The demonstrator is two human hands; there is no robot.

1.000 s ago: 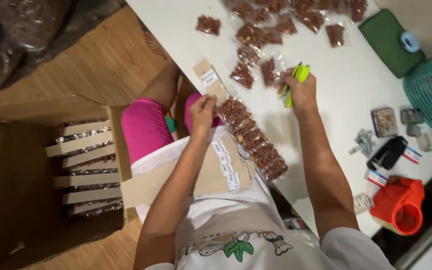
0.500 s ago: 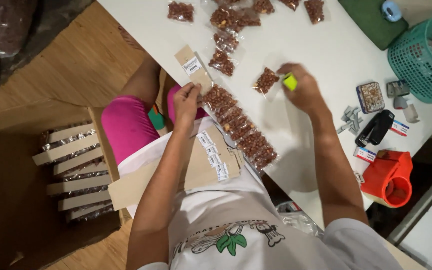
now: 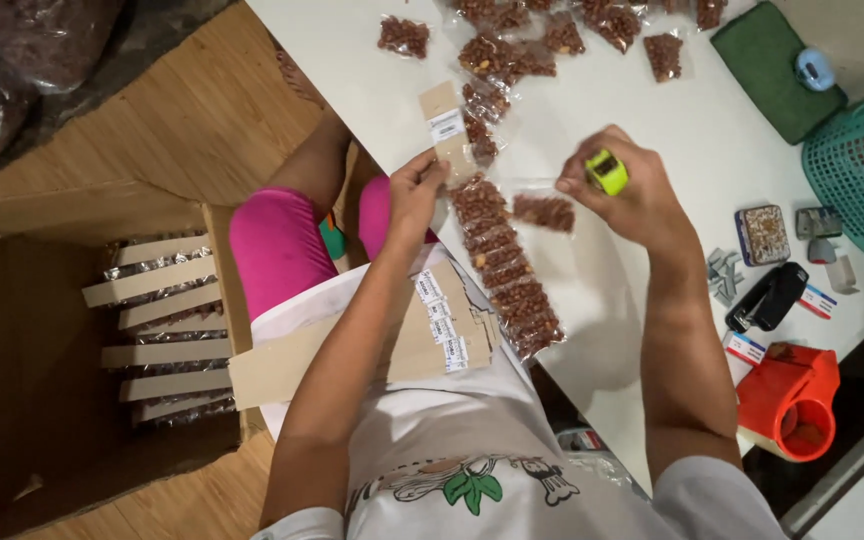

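Head view: left hand (image 3: pixel 414 190) pinches brown card strip (image 3: pixel 449 130) steady — right hand (image 3: pixel 624 195) grips small lime-green stapler (image 3: pixel 607 171) and clear nut packet (image 3: pixel 544 212).

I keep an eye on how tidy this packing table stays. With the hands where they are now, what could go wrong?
The strip of nut packets hangs over the table edge, so it might slide off. The right hand holds both a green stapler and a loose packet, which could slip. The cardboard strips on the lap could fall if the legs shift.
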